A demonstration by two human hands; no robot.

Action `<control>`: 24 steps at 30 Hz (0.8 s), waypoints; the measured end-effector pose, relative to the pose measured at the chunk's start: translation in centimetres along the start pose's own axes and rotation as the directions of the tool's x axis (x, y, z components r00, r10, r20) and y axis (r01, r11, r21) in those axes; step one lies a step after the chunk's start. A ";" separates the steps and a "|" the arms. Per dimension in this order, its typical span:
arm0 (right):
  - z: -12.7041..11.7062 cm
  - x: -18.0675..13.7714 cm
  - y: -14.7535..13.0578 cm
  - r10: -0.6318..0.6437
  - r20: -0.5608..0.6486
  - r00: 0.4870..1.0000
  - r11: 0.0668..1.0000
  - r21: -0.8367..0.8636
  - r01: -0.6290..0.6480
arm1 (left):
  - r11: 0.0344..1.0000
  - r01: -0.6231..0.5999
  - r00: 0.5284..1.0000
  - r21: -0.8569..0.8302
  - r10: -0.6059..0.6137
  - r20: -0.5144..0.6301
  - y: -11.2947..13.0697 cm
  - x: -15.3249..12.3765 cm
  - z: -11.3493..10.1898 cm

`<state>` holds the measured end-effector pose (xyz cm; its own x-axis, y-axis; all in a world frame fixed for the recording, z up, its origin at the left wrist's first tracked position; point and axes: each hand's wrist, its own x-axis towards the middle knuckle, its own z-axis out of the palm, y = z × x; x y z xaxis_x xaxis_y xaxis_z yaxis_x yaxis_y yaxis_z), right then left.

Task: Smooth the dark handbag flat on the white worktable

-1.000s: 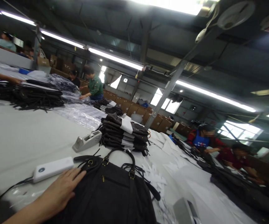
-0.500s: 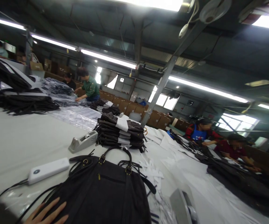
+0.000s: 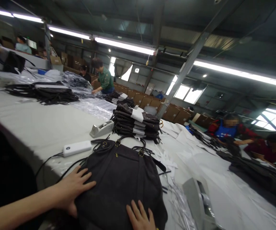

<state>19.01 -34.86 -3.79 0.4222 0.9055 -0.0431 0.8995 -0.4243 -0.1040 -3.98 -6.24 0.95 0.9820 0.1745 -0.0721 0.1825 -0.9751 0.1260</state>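
Both hands, left hand and right hand, press flat, fingers spread, gripping nothing, on the dark bag.

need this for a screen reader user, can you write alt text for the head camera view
A person's left hand and right hand press flat on a dark fabric handbag with brass-ringed handles lying on a long white work table. Beyond it lie a white power bank, a grey tape dispenser and a stack of folded dark bags; other workers stand in the background.
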 end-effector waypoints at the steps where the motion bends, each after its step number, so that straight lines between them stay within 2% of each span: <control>1: -0.6 0.4 0.2 -0.024 0.040 0.999 1.000 0.013 0.024 | 1.000 0.000 1.000 0.016 0.001 -0.016 -0.2 0.6 -0.5; 3: -1.2 0.7 0.2 -0.045 0.092 0.995 0.999 0.022 0.043 | 0.999 -0.008 0.999 0.036 0.010 -0.051 -0.4 1.7 -0.9; 5: -1.2 0.7 0.0 -0.034 0.091 0.995 0.999 0.014 0.033 | 0.998 -0.025 0.996 0.050 0.029 -0.079 -0.6 2.1 -0.8; 9: -1.5 -0.4 -0.1 -0.082 0.096 0.992 0.995 0.060 0.077 | 0.996 -0.056 0.991 0.075 0.064 -0.120 -0.3 1.5 -0.4; 11: -3.0 -1.3 0.4 -0.108 0.054 0.993 0.992 0.071 0.104 | 0.995 -0.047 0.987 0.093 0.060 -0.149 0.6 0.8 -0.8; 13: -5.1 -2.3 1.1 -0.080 -0.018 0.997 0.996 0.026 0.081 | 0.994 -0.049 0.983 0.095 0.064 -0.170 1.9 0.2 -1.1; 17: -8.1 -3.5 2.2 -0.036 -0.054 0.998 0.998 -0.049 0.033 | 0.998 -0.034 0.992 0.047 0.039 -0.117 4.2 0.0 -0.5; 21: -8.4 -3.6 3.3 -0.152 -0.058 0.987 0.988 -0.050 0.149 | 0.999 0.016 0.998 0.041 -0.013 -0.068 4.5 1.3 0.3; 24: -8.0 -3.3 4.5 -0.167 -0.097 0.981 0.984 -0.071 0.161 | 0.996 0.039 0.998 0.086 -0.035 -0.050 3.9 2.7 -0.3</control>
<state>22.56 -39.81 3.81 0.2747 0.9589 0.0718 0.9614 -0.2725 -0.0387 -0.56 -9.51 1.58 0.9762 0.2152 -0.0267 0.2161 -0.9756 0.0379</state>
